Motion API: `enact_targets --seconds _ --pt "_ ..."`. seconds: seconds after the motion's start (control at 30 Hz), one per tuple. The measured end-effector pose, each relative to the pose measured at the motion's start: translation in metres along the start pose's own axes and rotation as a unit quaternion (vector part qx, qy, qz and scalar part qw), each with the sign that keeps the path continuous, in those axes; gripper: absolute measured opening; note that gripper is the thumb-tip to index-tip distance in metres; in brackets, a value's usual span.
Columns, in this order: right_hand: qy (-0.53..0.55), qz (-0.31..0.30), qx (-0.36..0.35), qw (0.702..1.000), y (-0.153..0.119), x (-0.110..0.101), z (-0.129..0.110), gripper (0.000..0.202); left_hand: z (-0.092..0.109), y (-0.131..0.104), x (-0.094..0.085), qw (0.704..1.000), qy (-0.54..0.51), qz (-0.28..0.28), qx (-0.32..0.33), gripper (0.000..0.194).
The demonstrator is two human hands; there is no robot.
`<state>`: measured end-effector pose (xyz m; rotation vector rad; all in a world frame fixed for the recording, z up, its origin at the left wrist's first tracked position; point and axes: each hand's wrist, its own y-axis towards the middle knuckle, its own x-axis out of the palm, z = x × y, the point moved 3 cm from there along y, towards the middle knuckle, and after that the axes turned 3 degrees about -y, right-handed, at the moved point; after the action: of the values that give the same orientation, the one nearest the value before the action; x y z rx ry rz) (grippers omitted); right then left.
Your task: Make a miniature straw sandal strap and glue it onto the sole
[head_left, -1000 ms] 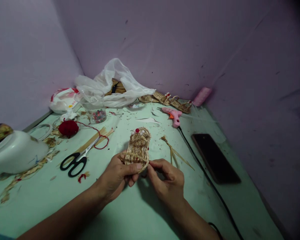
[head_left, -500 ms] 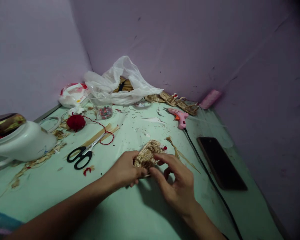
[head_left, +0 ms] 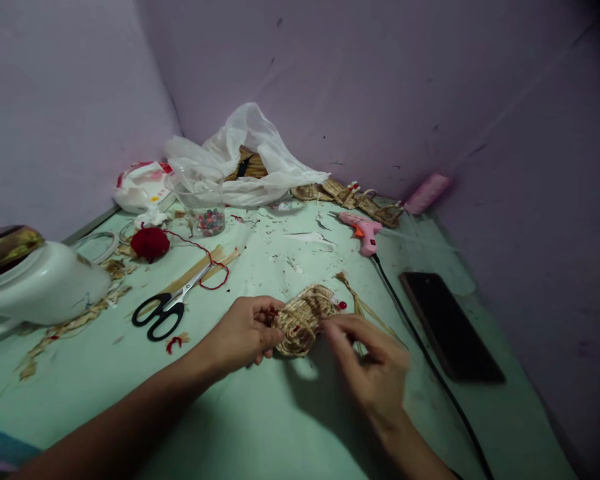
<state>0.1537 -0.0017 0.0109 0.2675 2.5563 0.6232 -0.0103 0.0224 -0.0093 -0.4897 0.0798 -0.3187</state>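
An oblong woven straw piece (head_left: 303, 323), coiled and stitched in tan and brown fibre, is held just over the table. My left hand (head_left: 247, 333) grips its left end, thumb on the near side and fingers behind. At its right edge my right hand (head_left: 373, 367) is closed, thumb and forefinger pinched together; whatever lies between them is too small and blurred to make out. A red bead (head_left: 343, 305) shows at the far right of the piece. Behind the right hand lies a dry straw strand (head_left: 360, 303).
Left of the hands are black-handled scissors (head_left: 163, 313), a red yarn ball (head_left: 150, 244) and a white pitcher-like vessel (head_left: 55, 283). A bead cup (head_left: 207, 217) and plastic bag (head_left: 280, 170) stand behind. On the right are a pink glue gun (head_left: 365, 232), its cord (head_left: 413, 340) and a phone (head_left: 450, 327).
The woven piece has shifted slightly right and turned to show more of its coiled near end. My right hand has moved right, its fingertips now pinched at the piece's right edge.
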Motion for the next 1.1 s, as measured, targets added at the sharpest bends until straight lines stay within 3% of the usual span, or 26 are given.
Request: enact_targets --seconds 0.07,0.13,0.2,0.27,0.33,0.4,0.47,0.67,0.77,0.93,1.1 --pt "0.003 0.129 0.030 0.991 0.007 -0.021 0.008 0.011 0.004 -0.001 -0.003 1.000 0.008 -0.014 0.021 0.034" --pt "0.025 0.182 0.091 0.979 0.015 -0.036 0.020 0.014 0.008 -0.002 -0.006 0.997 0.020 -0.053 0.043 0.029" --pt "0.056 0.068 0.150 0.985 0.023 -0.035 0.028 0.016 0.010 -0.004 -0.006 0.993 0.047 -0.101 0.051 0.025" --pt "0.089 -0.094 0.191 0.973 0.024 -0.022 0.028 0.018 0.011 -0.007 -0.005 0.988 0.073 -0.127 0.056 0.025" --pt "0.110 -0.223 0.225 0.942 0.019 -0.005 0.022 0.017 0.011 -0.008 -0.003 0.987 0.087 -0.120 0.068 0.026" --pt "0.124 -0.285 0.249 0.917 0.012 0.009 0.016 0.015 0.010 -0.007 -0.003 0.989 0.090 -0.089 0.083 0.025" --pt "0.131 -0.295 0.272 0.907 0.008 0.019 0.013 0.012 0.007 -0.003 -0.004 0.993 0.073 -0.046 0.086 0.023" --pt "0.210 -0.201 0.360 0.886 0.003 0.026 0.018 0.013 -0.002 0.007 -0.003 0.997 -0.057 0.005 0.057 0.027" --pt "0.230 -0.216 0.349 0.882 0.002 0.026 0.018 0.013 -0.004 0.007 0.000 0.995 -0.093 0.011 0.032 0.023" --pt "0.197 -0.260 0.309 0.893 0.004 0.023 0.020 0.016 -0.004 0.004 0.003 0.996 -0.078 -0.031 0.008 0.017" --pt "0.238 -0.303 0.349 0.854 0.001 0.028 0.022 0.012 -0.008 0.007 0.003 0.998 -0.054 -0.044 -0.003 0.018"
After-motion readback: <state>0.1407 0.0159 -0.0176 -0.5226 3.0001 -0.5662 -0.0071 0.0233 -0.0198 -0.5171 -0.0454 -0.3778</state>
